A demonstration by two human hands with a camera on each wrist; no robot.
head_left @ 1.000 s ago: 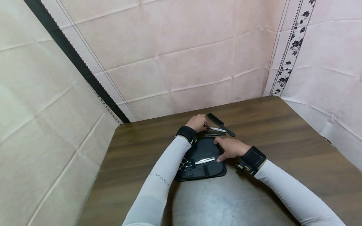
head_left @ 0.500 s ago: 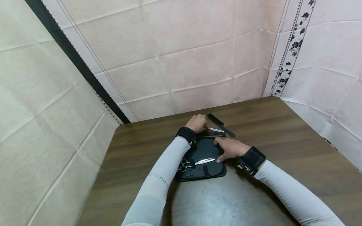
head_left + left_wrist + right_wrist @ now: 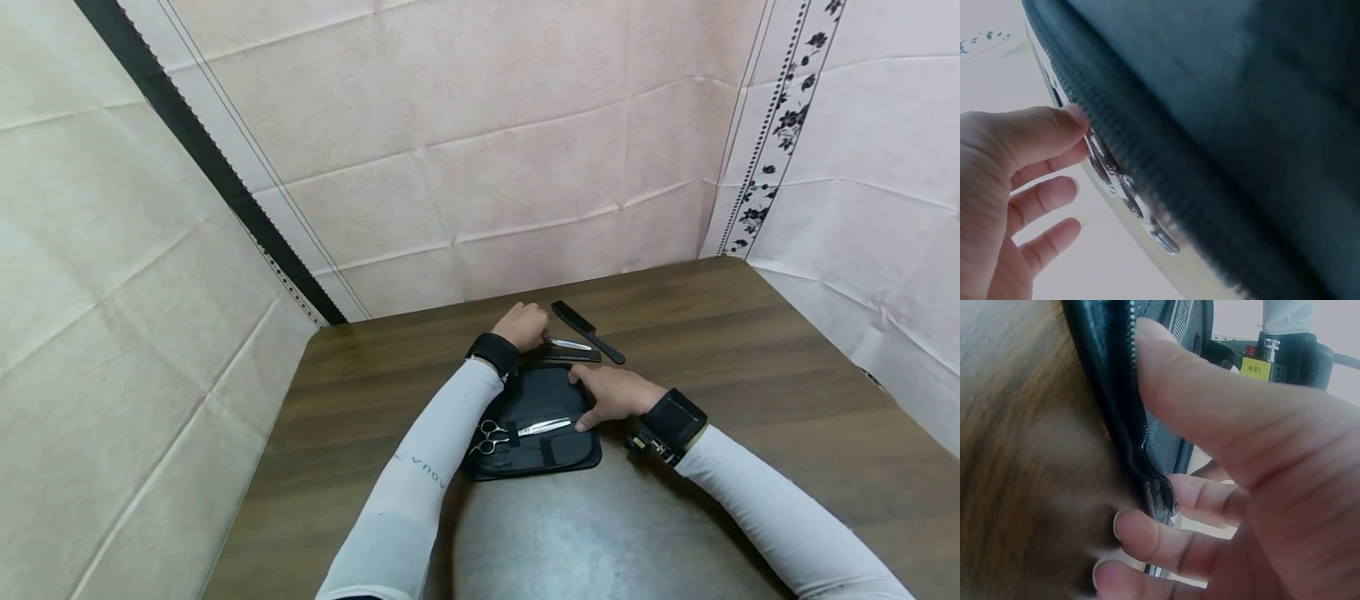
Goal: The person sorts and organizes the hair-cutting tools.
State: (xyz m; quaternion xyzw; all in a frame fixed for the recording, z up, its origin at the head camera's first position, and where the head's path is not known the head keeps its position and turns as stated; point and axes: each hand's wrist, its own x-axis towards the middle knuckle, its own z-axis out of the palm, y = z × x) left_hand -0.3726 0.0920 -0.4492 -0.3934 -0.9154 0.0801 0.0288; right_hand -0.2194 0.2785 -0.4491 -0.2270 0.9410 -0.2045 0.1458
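A black zippered case lies unfolded on the table, with silver scissors strapped inside it. My right hand grips the case's right edge, thumb over the zipper in the right wrist view. Beyond the far edge of the case, my left hand pinches a second pair of scissors, whose blades point right. In the left wrist view, the shiny handles of these scissors show beside the thumb, partly hidden by the zippered edge. The other fingers of that hand are spread loosely.
Just behind the case, a dark flat comb lies below the scissors' blades. Further back rests a black handled comb. The wooden table carries a grey patch in front of the case. Cloth-covered walls stand behind and at the sides.
The scissors in my left hand have shifted slightly to the left, their tips drawing back along the flat comb. My right hand and the case have stayed in place.
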